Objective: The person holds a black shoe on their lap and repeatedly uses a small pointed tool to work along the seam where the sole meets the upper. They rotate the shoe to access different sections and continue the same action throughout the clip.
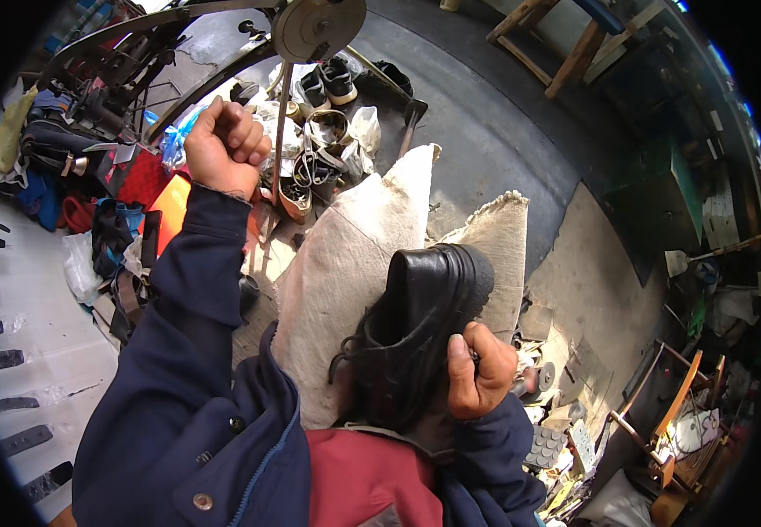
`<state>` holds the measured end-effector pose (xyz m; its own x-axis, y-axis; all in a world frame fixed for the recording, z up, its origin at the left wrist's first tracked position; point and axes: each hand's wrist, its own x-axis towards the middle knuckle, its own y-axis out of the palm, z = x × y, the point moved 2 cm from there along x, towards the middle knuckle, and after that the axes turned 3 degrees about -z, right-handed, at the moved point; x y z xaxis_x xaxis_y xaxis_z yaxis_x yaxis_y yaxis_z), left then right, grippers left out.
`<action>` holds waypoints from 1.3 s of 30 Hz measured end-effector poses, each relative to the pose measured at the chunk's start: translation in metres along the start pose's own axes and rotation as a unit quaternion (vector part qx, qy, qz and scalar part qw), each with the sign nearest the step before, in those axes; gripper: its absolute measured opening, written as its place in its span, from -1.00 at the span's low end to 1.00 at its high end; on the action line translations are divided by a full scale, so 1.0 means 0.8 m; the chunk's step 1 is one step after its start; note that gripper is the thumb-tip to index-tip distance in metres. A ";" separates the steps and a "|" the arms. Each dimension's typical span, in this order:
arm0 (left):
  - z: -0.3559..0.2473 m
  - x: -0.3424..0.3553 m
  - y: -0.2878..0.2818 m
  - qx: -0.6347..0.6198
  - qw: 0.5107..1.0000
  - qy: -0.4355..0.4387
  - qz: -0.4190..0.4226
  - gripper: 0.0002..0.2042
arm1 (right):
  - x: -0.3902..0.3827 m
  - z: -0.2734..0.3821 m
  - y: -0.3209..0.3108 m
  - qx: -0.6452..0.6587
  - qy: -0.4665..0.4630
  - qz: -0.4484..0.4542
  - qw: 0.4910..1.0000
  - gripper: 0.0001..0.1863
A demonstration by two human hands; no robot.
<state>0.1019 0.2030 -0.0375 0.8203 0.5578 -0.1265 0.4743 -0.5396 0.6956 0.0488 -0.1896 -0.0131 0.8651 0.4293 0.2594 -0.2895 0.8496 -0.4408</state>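
Note:
A black leather shoe lies on my lap, its opening facing up and its laces loose at the left side. Beneath it a pale canvas cloth covers my knees. Against the right side of the shoe is my right hand, closed, with a small dark thing showing between thumb and forefinger, too little of it to name. My left hand is raised well away from the shoe at the upper left, fingers curled in; whatever it may hold is hidden.
An iron machine with a round wheel stands at the upper left. Several worn shoes and bags lie beyond my knees. Dark strips line a white sheet at the left. Scraps and a wooden chair are at the right.

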 end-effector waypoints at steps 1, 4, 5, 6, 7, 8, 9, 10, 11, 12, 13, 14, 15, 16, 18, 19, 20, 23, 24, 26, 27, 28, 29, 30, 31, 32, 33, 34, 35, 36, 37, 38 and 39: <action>0.000 0.007 -0.008 0.009 1.000 -0.005 0.009 -0.66 | 0.000 -0.001 0.001 -0.008 0.004 0.001 1.000 -0.78; 0.005 0.019 -0.039 0.055 0.997 -0.022 0.053 -0.65 | 0.001 -0.004 0.004 -0.004 0.007 0.002 1.000 -0.77; 0.006 0.020 -0.054 0.074 0.997 -0.015 0.020 -0.63 | 0.002 -0.005 0.005 -0.002 0.001 0.003 1.000 -0.76; 0.007 0.021 -0.070 0.086 0.996 -0.034 -0.009 -0.62 | 0.003 -0.006 0.006 -0.004 -0.001 0.003 1.000 -0.75; 0.012 0.018 -0.087 0.098 0.991 -0.061 -0.071 -0.62 | 0.003 -0.007 0.007 -0.005 -0.003 0.003 1.000 -0.75; 0.018 0.016 -0.101 0.111 0.987 -0.059 -0.099 -0.62 | 0.003 -0.007 0.009 -0.005 -0.007 0.005 1.000 -0.74; 0.030 0.010 -0.116 0.112 0.980 -0.080 -0.147 -0.63 | 0.004 -0.007 0.010 -0.005 -0.015 0.003 1.000 -0.74; 0.043 0.005 -0.127 0.103 0.972 -0.105 -0.186 -0.65 | 0.004 -0.008 0.010 -0.012 -0.023 -0.002 1.000 -0.74; 0.056 -0.001 -0.134 0.107 0.968 -0.140 -0.181 -0.65 | 0.004 -0.008 0.011 -0.009 -0.020 -0.007 1.000 -0.74; 0.067 -0.007 -0.140 0.103 0.965 -0.171 -0.172 -0.65 | 0.003 -0.008 0.010 -0.006 -0.028 -0.010 1.000 -0.74; 0.072 -0.014 -0.145 0.126 0.969 -0.161 -0.137 -0.65 | 0.003 -0.008 0.009 -0.011 -0.029 -0.011 0.999 -0.75; 0.069 -0.021 -0.149 0.123 0.973 -0.161 -0.113 -0.65 | 0.001 -0.008 0.008 -0.016 -0.028 -0.012 0.999 -0.75; 0.062 -0.028 -0.153 0.128 0.975 -0.160 -0.088 -0.65 | 0.000 -0.007 0.007 -0.017 -0.028 -0.015 0.999 -0.76; 0.050 -0.035 -0.154 0.130 0.980 -0.143 -0.057 -0.64 | -0.001 -0.006 0.006 -0.017 -0.027 -0.019 0.999 -0.76; 0.026 -0.050 -0.153 0.212 0.968 -0.126 -0.054 -0.63 | -0.004 -0.005 0.005 -0.016 -0.022 -0.029 0.999 -0.77; 0.010 -0.058 -0.150 0.290 0.945 -0.129 -0.074 -0.62 | -0.005 -0.005 0.006 -0.015 -0.020 -0.037 0.999 -0.78; -0.005 -0.066 -0.141 0.381 0.913 -0.120 -0.080 -0.66 | -0.005 -0.005 0.006 -0.013 -0.018 -0.046 0.999 -0.79; -0.026 -0.105 -0.076 0.693 0.711 0.111 0.034 -0.83 | -0.007 -0.007 0.005 0.004 -0.004 -0.055 0.998 -0.79; -0.021 -0.132 -0.048 0.722 0.655 0.215 0.059 -0.88 | -0.007 -0.008 0.004 0.006 0.010 -0.059 0.998 -0.79; 0.004 -0.177 0.003 0.523 0.819 0.217 0.089 -0.76 | -0.008 -0.009 0.000 0.049 0.034 -0.061 0.996 -0.79; 0.022 -0.205 0.027 0.443 0.864 0.181 0.154 -0.70 | -0.008 -0.010 -0.002 0.072 0.046 -0.062 0.994 -0.79; 0.040 -0.230 0.047 0.370 0.901 0.137 0.180 -0.65 | -0.010 -0.012 -0.004 0.091 0.069 -0.060 0.992 -0.79; 0.058 -0.249 0.065 0.322 0.919 0.064 0.219 -0.59 | -0.010 -0.014 -0.006 0.112 0.085 -0.061 0.988 -0.79; 0.071 -0.261 0.078 0.276 0.932 -0.015 0.233 -0.53 | -0.010 -0.018 -0.007 0.127 0.106 -0.059 0.984 -0.79; 0.081 -0.262 0.086 0.291 0.927 -0.078 0.223 -0.51 | -0.014 -0.021 -0.011 0.173 0.128 -0.065 0.974 -0.77; 0.088 -0.261 0.092 0.302 0.918 -0.139 0.217 -0.50 | -0.016 -0.026 -0.020 0.170 0.131 -0.070 0.974 -0.76; 0.092 -0.255 0.098 0.320 0.903 -0.166 0.233 -0.44 | -0.018 -0.031 -0.025 0.202 0.145 -0.103 0.963 -0.76; 0.095 -0.249 0.104 0.357 0.880 -0.151 0.274 -0.43 | -0.022 -0.037 -0.032 0.222 0.165 -0.138 0.951 -0.76; 0.097 -0.245 0.108 0.401 0.852 -0.140 0.305 -0.42 | -0.025 -0.042 -0.039 0.183 0.168 -0.150 0.957 -0.78; 0.098 -0.242 0.112 0.439 0.824 -0.122 0.336 -0.41 | -0.029 -0.049 -0.051 0.123 0.207 -0.141 0.960 -0.83; 0.105 -0.240 0.114 0.442 0.817 -0.173 0.329 -0.44 | -0.029 -0.052 -0.054 0.087 0.205 -0.164 0.961 -0.83; 0.111 -0.236 0.118 0.432 0.822 -0.168 0.330 -0.46 | -0.031 -0.054 -0.058 0.045 0.213 -0.190 0.957 -0.79; 0.118 -0.230 0.122 0.418 0.827 -0.167 0.337 -0.47 | -0.030 -0.052 -0.063 0.001 0.139 -0.193 0.971 -0.75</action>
<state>0.0277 -0.0119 -0.0131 0.9646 -0.1767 -0.1958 -0.1853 -0.9823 -0.0260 0.0595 -0.2553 -0.0327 0.9865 -0.0211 0.1621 0.0782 0.9318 -0.3545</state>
